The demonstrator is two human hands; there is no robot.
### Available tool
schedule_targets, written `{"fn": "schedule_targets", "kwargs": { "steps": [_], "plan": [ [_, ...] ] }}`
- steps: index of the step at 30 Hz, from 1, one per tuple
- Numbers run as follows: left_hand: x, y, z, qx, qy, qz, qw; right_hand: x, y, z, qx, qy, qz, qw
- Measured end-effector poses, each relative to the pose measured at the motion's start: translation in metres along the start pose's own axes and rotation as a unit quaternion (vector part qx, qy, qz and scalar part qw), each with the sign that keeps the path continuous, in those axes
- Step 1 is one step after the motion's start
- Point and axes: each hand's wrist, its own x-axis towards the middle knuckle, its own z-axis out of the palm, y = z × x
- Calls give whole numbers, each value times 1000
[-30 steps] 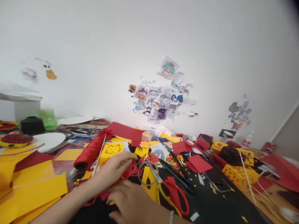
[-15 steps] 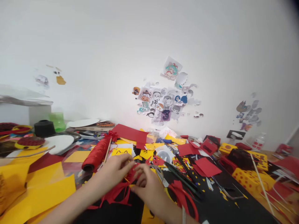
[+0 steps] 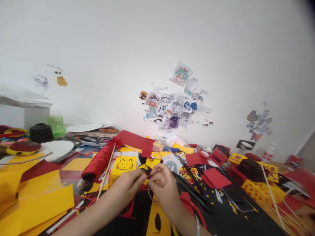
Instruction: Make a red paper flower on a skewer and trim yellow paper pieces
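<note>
My left hand (image 3: 131, 183) and my right hand (image 3: 163, 185) meet over the black table top, fingertips close together. The fingers of my left hand are bent inward, and whatever they pinch is hidden. Under the curled fingers of my right hand shows the thin curved edge of a roll of clear tape (image 3: 150, 196), mostly covered by the hand. A yellow box with a drawn cat face (image 3: 124, 164) stands just beyond my left hand. Below the hands lie a red paper cut-out (image 3: 129, 209) and a yellow paper strip with a black flame-like mark (image 3: 156, 218).
A large red thread spool (image 3: 98, 162) and a wooden stick (image 3: 105, 173) lie left of centre. Yellow paper sheets (image 3: 46, 206) cover the left front. Red-handled scissors (image 3: 199, 209) lie beside my right wrist, with a dotted yellow box (image 3: 263, 191) farther right.
The red paper strips are out of my fingers, with a red cut-out on the table below. The tape roll has come to my right hand. The cat box shows more fully.
</note>
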Motion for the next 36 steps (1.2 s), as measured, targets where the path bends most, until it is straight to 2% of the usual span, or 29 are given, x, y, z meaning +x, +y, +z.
{"fn": "schedule_targets", "kwargs": {
  "steps": [3,9,12,18,22,31,33,36],
  "plan": [
    [0,-1,4,-16,0,4,1000,0,-3,-2,-16,13,13,1000],
    [2,-9,6,-26,0,-11,1000,1,-13,-15,-112,-89,-85,986],
    [1,-8,4,-33,-15,-12,999,1,-12,-17,-165,-109,-112,974],
    [0,0,3,-11,-15,-9,1000,1,-9,-14,-233,-104,-111,960],
    [0,0,3,-20,-21,-17,999,0,-9,-15,-270,-118,-121,948],
    [-2,2,5,-27,-38,-37,998,-4,-9,-13,-322,-106,-129,932],
    [-2,1,5,-23,-40,-37,998,-4,-9,-12,-315,-106,-120,935],
    [-2,0,5,-3,-37,-15,999,-4,-9,-12,-261,-122,-70,955]
  ]
}}
